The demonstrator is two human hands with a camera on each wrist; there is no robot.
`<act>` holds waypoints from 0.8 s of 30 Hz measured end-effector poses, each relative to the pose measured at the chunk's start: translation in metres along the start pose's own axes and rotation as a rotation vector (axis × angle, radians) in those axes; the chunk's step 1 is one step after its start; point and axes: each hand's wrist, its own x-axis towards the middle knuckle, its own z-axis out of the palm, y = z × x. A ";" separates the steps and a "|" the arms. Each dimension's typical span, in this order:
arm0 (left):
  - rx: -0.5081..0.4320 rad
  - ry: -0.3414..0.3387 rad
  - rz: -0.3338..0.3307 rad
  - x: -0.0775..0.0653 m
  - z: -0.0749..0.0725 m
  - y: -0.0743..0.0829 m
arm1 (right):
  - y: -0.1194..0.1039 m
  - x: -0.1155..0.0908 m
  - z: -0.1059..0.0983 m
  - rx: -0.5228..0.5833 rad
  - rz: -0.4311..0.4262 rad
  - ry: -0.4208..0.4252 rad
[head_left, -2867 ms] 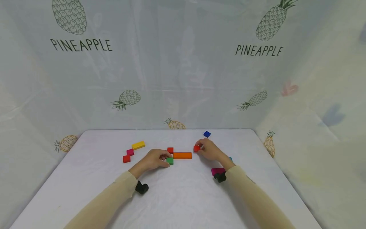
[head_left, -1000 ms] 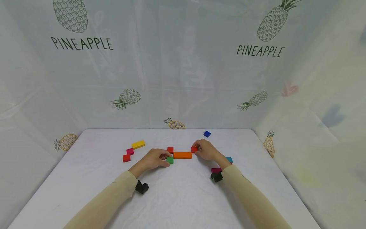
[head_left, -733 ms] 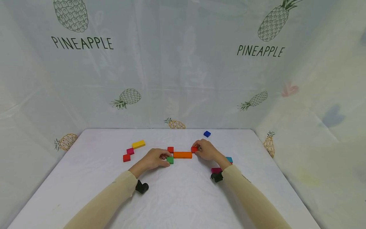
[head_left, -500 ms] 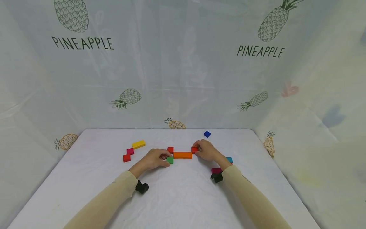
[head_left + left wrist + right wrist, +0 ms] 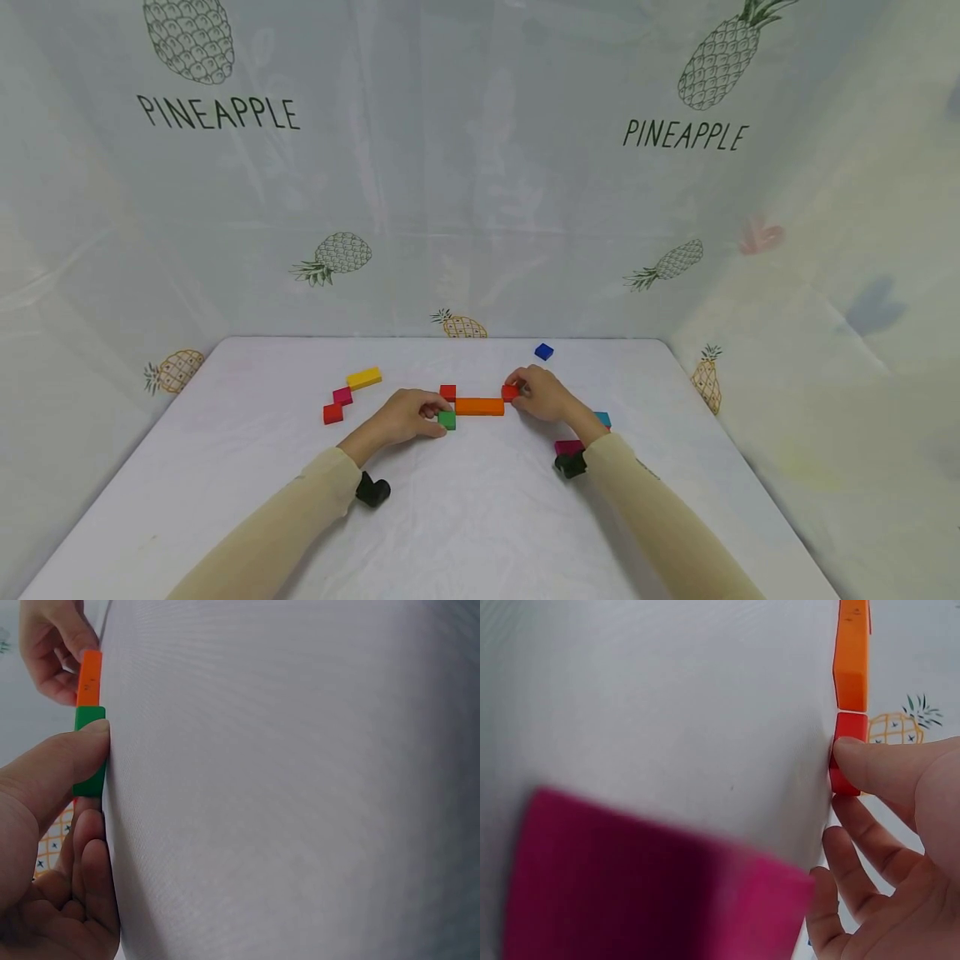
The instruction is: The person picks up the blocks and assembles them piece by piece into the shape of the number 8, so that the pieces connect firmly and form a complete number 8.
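My left hand (image 5: pixel 407 415) pinches a green block (image 5: pixel 447 421) between thumb and fingers on the table. This block stands at the near left corner of a long orange block (image 5: pixel 480 407). Behind the green one, at the orange block's far left corner, sits a red block (image 5: pixel 447 392). My right hand (image 5: pixel 546 395) pinches a second red block (image 5: pixel 509 392) at the orange block's far right corner. In the right wrist view a thin gap seems to part this red block (image 5: pixel 849 754) from the orange block (image 5: pixel 851 664). The left wrist view shows the thumb on the green block's (image 5: pixel 91 780) near face.
To the left lie a yellow block (image 5: pixel 363 378), a pink block (image 5: pixel 342 396) and another red block (image 5: pixel 333 414). A blue block (image 5: pixel 543 352) is near the back edge. By the right forearm are a magenta block (image 5: pixel 567 448) and a partly hidden teal block (image 5: pixel 602 418).
Over the earlier frames my right hand has slid its red block left, up to the orange block's right end. In the last second both hands have stayed still.
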 end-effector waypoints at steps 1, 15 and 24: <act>0.000 -0.001 0.002 0.000 0.000 0.000 | 0.000 0.000 0.000 0.002 0.001 -0.001; -0.004 -0.005 -0.009 -0.001 0.000 0.002 | 0.000 -0.007 -0.007 0.022 0.010 -0.023; -0.002 0.001 -0.012 0.000 0.001 0.002 | 0.007 -0.022 -0.025 0.013 0.004 -0.017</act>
